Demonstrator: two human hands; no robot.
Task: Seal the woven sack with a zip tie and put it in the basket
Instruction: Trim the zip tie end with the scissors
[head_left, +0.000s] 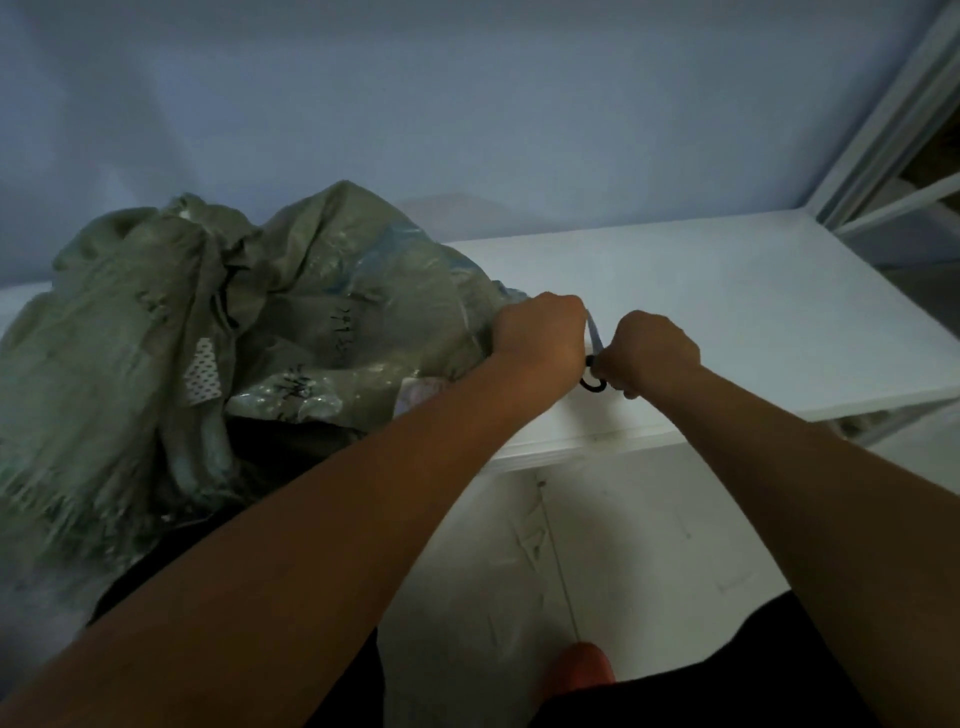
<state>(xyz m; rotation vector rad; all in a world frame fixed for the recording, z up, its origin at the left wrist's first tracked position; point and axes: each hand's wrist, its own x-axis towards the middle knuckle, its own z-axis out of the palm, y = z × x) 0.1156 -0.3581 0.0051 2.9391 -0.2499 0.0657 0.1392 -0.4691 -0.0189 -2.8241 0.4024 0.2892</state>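
Observation:
A bulky grey-green woven sack (291, 312) with black writing lies on the left part of a white table (727, 301). My left hand (540, 332) grips the gathered neck of the sack at its right end. Just beside it, my right hand (649, 353) pinches a black zip tie (592, 376), whose loop shows below the fists. A thin pale strip (595, 332) runs up between the two hands. The sack's mouth is hidden behind my left hand. No basket is in view.
A second grey-green woven sack (104, 338) with a frayed edge lies crumpled at the far left. A white metal rack (893, 156) stands at the right. The white floor (597, 545) is below the table's front edge, with an orange shoe tip (579, 667).

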